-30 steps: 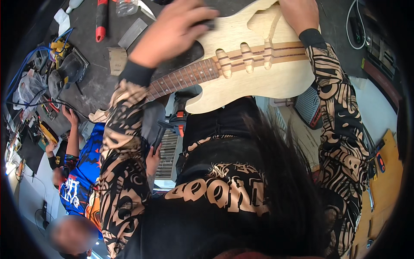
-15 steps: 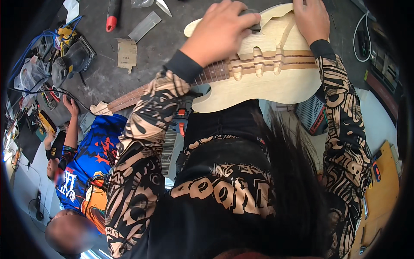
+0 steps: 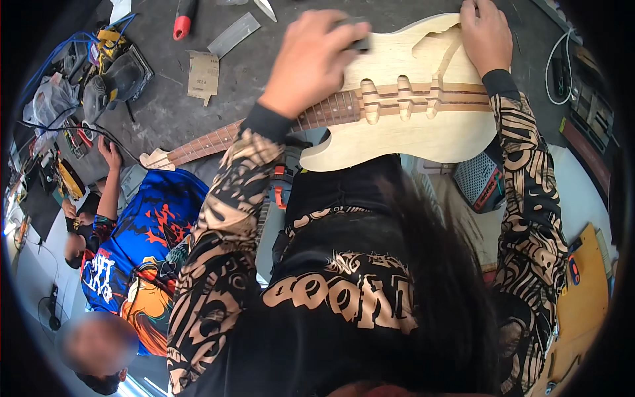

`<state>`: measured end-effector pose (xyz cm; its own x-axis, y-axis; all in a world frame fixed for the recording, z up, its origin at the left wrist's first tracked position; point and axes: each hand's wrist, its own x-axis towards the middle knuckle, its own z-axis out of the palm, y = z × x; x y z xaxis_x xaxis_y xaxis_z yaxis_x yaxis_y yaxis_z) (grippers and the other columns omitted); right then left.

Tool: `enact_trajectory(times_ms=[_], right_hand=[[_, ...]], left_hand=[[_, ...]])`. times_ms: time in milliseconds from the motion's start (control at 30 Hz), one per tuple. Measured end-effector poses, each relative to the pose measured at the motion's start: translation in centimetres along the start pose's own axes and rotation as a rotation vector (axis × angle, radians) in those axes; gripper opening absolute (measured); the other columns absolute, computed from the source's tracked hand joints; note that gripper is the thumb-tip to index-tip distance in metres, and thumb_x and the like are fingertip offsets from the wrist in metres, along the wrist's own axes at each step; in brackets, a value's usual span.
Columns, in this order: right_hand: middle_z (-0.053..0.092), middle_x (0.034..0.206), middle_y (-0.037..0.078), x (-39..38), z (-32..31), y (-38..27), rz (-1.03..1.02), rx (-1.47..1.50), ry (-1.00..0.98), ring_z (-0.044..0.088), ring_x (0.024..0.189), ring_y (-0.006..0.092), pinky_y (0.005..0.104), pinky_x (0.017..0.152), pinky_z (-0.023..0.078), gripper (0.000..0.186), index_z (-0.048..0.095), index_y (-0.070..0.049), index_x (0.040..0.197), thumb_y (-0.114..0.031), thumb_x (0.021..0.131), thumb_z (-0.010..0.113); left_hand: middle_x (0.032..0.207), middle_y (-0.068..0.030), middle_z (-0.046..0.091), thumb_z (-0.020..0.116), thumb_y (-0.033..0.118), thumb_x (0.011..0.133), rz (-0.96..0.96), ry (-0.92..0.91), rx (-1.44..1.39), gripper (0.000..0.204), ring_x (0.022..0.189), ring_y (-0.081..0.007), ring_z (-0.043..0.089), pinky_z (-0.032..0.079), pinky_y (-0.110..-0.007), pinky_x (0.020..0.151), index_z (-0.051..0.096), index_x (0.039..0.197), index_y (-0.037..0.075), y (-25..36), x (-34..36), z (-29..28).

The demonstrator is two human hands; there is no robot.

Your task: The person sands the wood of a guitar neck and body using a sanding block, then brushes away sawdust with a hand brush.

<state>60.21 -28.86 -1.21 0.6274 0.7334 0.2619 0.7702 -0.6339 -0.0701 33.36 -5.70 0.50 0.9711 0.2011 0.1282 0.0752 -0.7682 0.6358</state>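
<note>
An unfinished electric guitar body (image 3: 397,142) of pale wood with darker centre stripes lies at the table's near edge. Its fretted neck (image 3: 205,143) points left, ending in a bare headstock (image 3: 157,159). My left hand (image 3: 309,63) is closed around a small dark block (image 3: 361,44), which looks like a sanding block, over the body's far left horn. The hand hides much of that horn, and whether the block touches the wood I cannot tell. At the far right edge of the body, my right hand (image 3: 486,38) grips the rim, fingertips partly out of view.
Beyond the neck lie a torn piece of sandpaper (image 3: 203,75), a flat metal scraper (image 3: 234,35) and a red-ended tool (image 3: 182,26). A power sander (image 3: 109,89) and cables clutter the left. Another person in a blue shirt (image 3: 155,225) works there. A white cable (image 3: 550,63) lies right.
My left hand has moved left with the dark block, from the middle of the upper body toward the horn. My right hand keeps its grip on the rim. The view has shifted slightly.
</note>
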Motion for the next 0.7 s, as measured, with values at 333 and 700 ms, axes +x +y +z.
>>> enact_trajectory(times_ms=[333, 700], right_hand=[[0.066, 0.100, 0.017, 0.1, 0.2, -0.8, 0.076, 0.134, 0.071, 0.064, 0.101, 0.0417, 0.0547, 0.089, 0.051, 0.012, 0.062, -0.006, 0.101, -0.016, 0.106, 0.058], [0.070, 0.103, 0.013, 0.4, 0.5, -0.3, 0.159, 0.227, 0.112, 0.065, 0.104, 0.0389, 0.0534, 0.089, 0.051, 0.014, 0.065, -0.009, 0.104, -0.017, 0.108, 0.054]], left_hand=[[0.124, -0.0194, 0.065, 0.073, 0.015, 0.100, 0.084, -0.101, -0.070, 0.037, 0.119, -0.0406, 0.061, 0.050, -0.049, 0.104, 0.067, 0.135, 0.004, 3.1, 4.3, 1.3], [0.116, -0.0186, 0.066, 0.073, 0.019, 0.104, 0.104, 0.010, -0.035, 0.037, 0.112, -0.0417, 0.064, 0.052, -0.052, 0.096, 0.065, 0.137, 0.004, 5.4, 7.5, 5.7]])
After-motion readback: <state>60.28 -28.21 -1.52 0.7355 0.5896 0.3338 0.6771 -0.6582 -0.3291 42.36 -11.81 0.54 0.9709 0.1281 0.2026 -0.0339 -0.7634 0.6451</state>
